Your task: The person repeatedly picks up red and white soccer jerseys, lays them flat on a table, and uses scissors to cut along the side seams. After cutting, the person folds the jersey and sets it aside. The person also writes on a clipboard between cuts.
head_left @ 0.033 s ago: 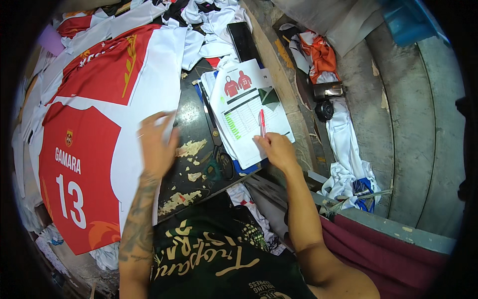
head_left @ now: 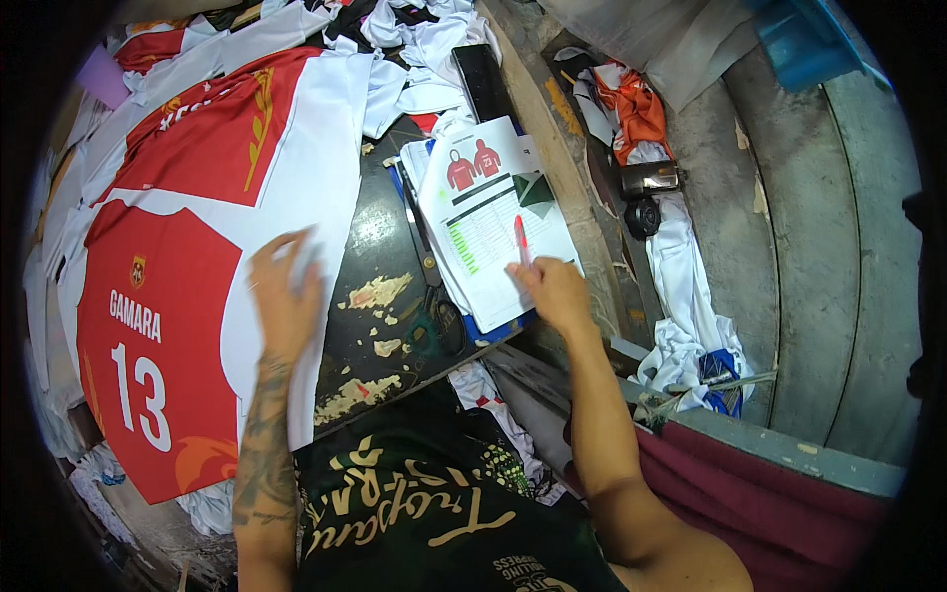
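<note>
My left hand [head_left: 286, 291] hovers over or rests on white backing material [head_left: 311, 178], fingers curved and apart, slightly blurred. Beside it lie two red-and-white printed jersey panels [head_left: 197, 266] on large white sheets, the lower one with lettering and a large number. My right hand [head_left: 547, 291] grips a red pen [head_left: 520, 232] over a stack of printed papers [head_left: 478, 257] showing jersey drawings and a table with green markings. A dark green object [head_left: 533, 194] sits on the papers. Scissors [head_left: 444, 326] lie left of the stack, on the worn black tabletop [head_left: 380, 237].
Piled white fabric [head_left: 424, 49] and a long black object [head_left: 478, 84] are at the back. Orange cloth [head_left: 631, 109], a dark case [head_left: 651, 178] and white cloth [head_left: 676, 276] lie along the right ledge. A blue plastic container [head_left: 799, 39] is at top right, maroon fabric [head_left: 750, 474] at lower right.
My left hand has moved left across the white material, away from the bare tabletop. My right hand with the pen has shifted very slightly.
</note>
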Demonstrator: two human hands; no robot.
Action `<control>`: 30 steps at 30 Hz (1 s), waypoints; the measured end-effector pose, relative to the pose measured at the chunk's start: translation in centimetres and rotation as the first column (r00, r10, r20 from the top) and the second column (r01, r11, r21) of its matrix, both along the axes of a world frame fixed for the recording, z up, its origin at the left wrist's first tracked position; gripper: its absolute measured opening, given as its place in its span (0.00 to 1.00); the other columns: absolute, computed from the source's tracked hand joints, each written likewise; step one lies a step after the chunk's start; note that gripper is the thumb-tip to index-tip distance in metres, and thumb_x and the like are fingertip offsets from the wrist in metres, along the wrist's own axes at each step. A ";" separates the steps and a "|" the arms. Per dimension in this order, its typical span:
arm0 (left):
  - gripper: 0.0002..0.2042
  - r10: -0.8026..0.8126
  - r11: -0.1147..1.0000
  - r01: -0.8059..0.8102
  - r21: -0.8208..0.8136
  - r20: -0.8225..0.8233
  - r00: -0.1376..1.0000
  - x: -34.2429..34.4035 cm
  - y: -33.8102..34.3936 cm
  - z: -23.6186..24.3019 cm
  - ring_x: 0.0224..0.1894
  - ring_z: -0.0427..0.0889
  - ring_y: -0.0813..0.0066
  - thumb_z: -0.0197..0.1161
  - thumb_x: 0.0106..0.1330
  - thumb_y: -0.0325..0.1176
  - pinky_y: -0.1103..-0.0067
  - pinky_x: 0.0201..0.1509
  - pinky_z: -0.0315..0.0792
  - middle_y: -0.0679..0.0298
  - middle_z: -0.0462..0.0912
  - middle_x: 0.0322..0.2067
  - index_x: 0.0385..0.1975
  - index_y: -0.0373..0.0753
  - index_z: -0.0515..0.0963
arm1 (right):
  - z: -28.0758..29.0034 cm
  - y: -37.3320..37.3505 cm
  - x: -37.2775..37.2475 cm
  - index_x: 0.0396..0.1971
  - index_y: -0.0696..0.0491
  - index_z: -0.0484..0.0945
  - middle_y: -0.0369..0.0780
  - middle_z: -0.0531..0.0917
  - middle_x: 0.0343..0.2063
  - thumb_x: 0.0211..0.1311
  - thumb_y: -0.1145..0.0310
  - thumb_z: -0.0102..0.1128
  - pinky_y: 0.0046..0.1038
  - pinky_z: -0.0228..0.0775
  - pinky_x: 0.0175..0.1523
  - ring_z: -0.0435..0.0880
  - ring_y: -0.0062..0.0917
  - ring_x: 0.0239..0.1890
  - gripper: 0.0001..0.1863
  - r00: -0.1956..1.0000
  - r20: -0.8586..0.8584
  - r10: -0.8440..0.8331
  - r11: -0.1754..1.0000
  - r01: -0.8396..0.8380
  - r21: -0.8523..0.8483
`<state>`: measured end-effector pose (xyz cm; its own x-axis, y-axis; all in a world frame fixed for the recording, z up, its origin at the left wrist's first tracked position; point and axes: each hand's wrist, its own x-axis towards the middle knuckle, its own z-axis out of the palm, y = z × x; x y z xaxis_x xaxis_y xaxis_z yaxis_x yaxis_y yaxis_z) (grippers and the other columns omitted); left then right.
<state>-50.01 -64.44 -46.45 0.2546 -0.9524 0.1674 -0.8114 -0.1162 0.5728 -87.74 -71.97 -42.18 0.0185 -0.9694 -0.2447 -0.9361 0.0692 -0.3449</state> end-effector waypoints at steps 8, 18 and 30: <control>0.33 0.505 0.830 -0.558 -0.007 0.434 0.746 34.0 31.7 -6.7 0.73 0.69 0.42 0.66 0.75 0.48 0.56 0.76 0.64 0.40 0.72 0.69 0.70 0.29 0.70 | 1.2 5.3 16.1 0.60 0.57 0.75 0.51 0.81 0.54 0.66 0.58 0.70 0.45 0.68 0.66 0.78 0.48 0.59 0.28 0.883 0.333 0.331 0.864 -0.141 -0.484; 0.43 0.679 0.495 -0.833 0.246 0.488 0.548 49.3 41.9 -5.8 0.78 0.60 0.41 0.56 0.73 0.67 0.53 0.80 0.55 0.38 0.62 0.76 0.79 0.44 0.62 | -7.6 14.3 36.3 0.81 0.30 0.57 0.40 0.53 0.83 0.64 0.35 0.64 0.71 0.30 0.79 0.43 0.55 0.83 0.48 0.537 -0.210 0.817 0.560 -0.826 0.064; 0.46 0.539 0.664 -0.715 0.220 0.522 0.661 56.3 29.6 -7.4 0.84 0.47 0.46 0.60 0.68 0.71 0.44 0.82 0.42 0.52 0.52 0.82 0.82 0.55 0.57 | -8.6 22.6 34.6 0.83 0.42 0.55 0.46 0.46 0.84 0.70 0.33 0.54 0.67 0.28 0.80 0.38 0.58 0.84 0.48 0.894 -0.159 0.420 0.906 -0.423 0.014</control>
